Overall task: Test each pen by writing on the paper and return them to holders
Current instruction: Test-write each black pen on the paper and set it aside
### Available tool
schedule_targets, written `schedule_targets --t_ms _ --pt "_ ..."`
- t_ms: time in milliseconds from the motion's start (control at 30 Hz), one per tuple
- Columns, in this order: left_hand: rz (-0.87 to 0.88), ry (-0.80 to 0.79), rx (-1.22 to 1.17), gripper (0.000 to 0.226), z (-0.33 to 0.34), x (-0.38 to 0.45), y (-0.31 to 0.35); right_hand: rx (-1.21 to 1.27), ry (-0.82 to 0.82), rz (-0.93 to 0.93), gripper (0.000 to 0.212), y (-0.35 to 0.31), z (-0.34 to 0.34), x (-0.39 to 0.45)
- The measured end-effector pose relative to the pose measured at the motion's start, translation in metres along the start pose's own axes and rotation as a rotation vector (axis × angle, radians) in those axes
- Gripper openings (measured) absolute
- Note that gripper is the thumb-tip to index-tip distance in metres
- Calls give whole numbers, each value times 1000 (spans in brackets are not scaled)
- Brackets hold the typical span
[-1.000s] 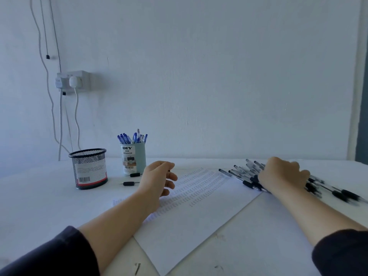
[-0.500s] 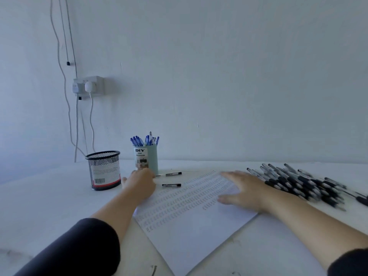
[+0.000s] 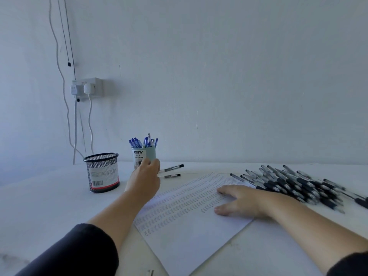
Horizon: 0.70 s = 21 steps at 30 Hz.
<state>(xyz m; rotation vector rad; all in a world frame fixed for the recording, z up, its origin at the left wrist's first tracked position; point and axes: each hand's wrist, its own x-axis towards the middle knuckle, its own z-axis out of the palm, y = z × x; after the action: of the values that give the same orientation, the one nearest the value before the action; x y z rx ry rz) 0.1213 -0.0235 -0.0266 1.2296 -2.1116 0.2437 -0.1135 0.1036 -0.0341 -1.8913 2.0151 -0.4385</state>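
At centre left of the frame, the left hand (image 3: 146,177) has pushed forward from the near edge of the paper (image 3: 185,214) until its knuckles cover the lower front of the pale blue holder (image 3: 146,156). Its fingers are turned away from the camera, so I cannot tell whether they curl round the holder, pinch a pen, or only touch something. Just right of that hand lie two loose pens (image 3: 172,171), one behind the other, pointing away towards the right; the nearer end of each sits close to the fingertips.

Lower and to the right, the right hand (image 3: 238,201) has left the pile of black pens (image 3: 294,184), where it was a second ago, and now lies flat on the sheet, fingers straight and spread, holding nothing (it seems to be pinning the paper in place). The pile sits at centre right, touching the far right corner of the sheet.

Rows of small test marks already fill the upper half of the paper, and blue-capped pens (image 3: 143,141) stand in the pale holder, so part of the batch looks finished. The black mesh holder (image 3: 102,172), further left on the table (image 3: 43,198), shows no pens above its rim. My reading is that one pen has just been dealt with and the left hand is fetching or parking another near the holder, while the big black pile remains untested.
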Motion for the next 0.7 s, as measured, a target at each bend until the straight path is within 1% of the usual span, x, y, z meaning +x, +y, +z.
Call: schedule_targets --t_ms 67,167,200,267,300,367,400,467,567,700 --pt "54 91 -79 21 1 0 3 6 -5 2 83 -1 -1 -1" --pt "74 168 -97 27 1 2 4 34 -14 6 81 -3 -2 -2" --pt "60 169 -87 24 0 0 6 35 -18 7 81 -3 -2 -2" --pt "38 146 -8 8 -2 -2 8 33 -21 6 81 -4 -3 -2" --pt "28 126 58 12 -3 -3 9 34 -21 7 81 -3 -3 -2" --pt "-11 74 160 40 -4 -6 11 32 -22 7 81 -3 -2 -1" --pt "-26 71 176 53 -6 -6 13 32 -23 8 81 -3 -2 -1" --pt "-43 59 185 66 -9 -7 15 32 -27 11 83 -2 -2 0" --pt "-58 24 212 70 -12 -7 18 26 -30 11 84 -2 -2 1" --pt "-88 37 210 64 -15 -9 23 9 -33 1 81 -3 -3 0"
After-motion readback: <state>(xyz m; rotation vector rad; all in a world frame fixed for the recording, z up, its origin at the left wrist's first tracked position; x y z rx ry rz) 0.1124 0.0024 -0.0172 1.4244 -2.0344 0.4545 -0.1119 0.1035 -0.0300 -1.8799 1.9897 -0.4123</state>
